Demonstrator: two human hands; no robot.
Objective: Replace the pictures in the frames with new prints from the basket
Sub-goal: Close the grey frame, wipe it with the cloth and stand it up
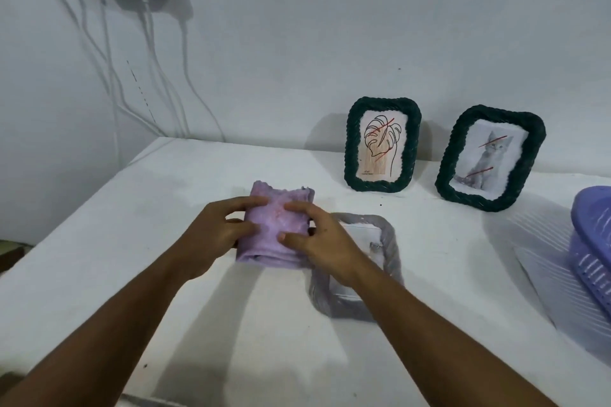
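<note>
White wall and white-covered desk (165,274) form the setting, with cables (145,76) hanging from a wall fitting beyond and left of the hands. At the far right, well apart from the hands, a lilac basket (591,241) is cut off by the picture edge, so any prints inside cannot be seen. Beyond the right hand, two dark green frames stand propped near the wall, presumably to keep them out of the working area: one holds a leaf drawing (383,144), the other a cat picture (489,158) (both prints carry thin red strokes, purpose unclear). Just under and beside the right hand (322,238), a grey frame (358,261) lies flat, likely set down for handling; its inner pane is hard to read and the forearm hides part of it. Both hands, the left hand (216,230) opposite the right, pinch a folded purple cloth (276,225) by its sides, fingers on top, apparently readying it to wipe the frame.
</note>
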